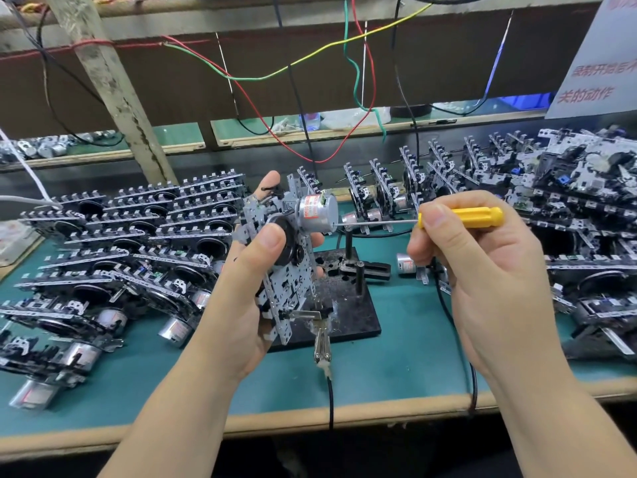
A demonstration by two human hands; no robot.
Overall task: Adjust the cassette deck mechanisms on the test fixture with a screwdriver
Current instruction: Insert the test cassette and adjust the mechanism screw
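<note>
White sign (599, 60) at upper right, red Chinese print, partly cut off by frame edge: top line reads "录制开始后不", lower line "关的动作". Motor (317, 212) on the held cassette deck mechanism (286, 270) carries a red-and-white label, print too small to read.

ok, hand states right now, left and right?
Left hand: closed around a cassette deck mechanism, held upright above the test fixture.
Right hand: pinching the yellow screwdriver, tip at the motor.
</note>
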